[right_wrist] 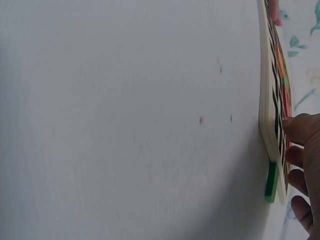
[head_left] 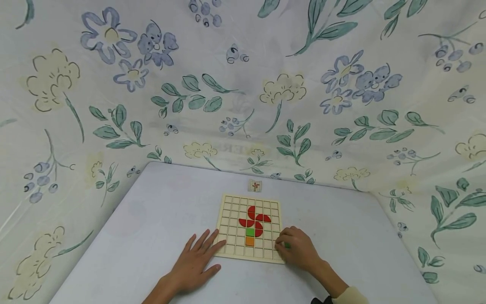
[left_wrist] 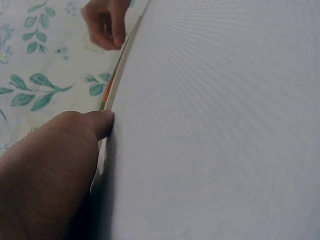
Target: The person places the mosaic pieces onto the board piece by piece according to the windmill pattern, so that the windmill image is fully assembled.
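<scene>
A pale wooden grid board [head_left: 232, 250] lies on the white table. Several red rounded pieces [head_left: 259, 229] form a pinwheel on it, with a green square [head_left: 250, 232] and an orange square [head_left: 249, 241] in a column below. My left hand [head_left: 195, 264] is spread, its fingertips on the board's left edge and the thumb on the table side. At the right edge, my right hand [head_left: 298, 249] has bent fingers over the board; whether they pinch anything is hidden. A green block [right_wrist: 271, 182] touches the board's side beneath that hand.
A small card [head_left: 255, 185] printed with a red pinwheel on a grid lies behind the board. The white table [head_left: 171, 202] extends around it. Floral sheeting [head_left: 228, 126] rises behind the table and along both sides.
</scene>
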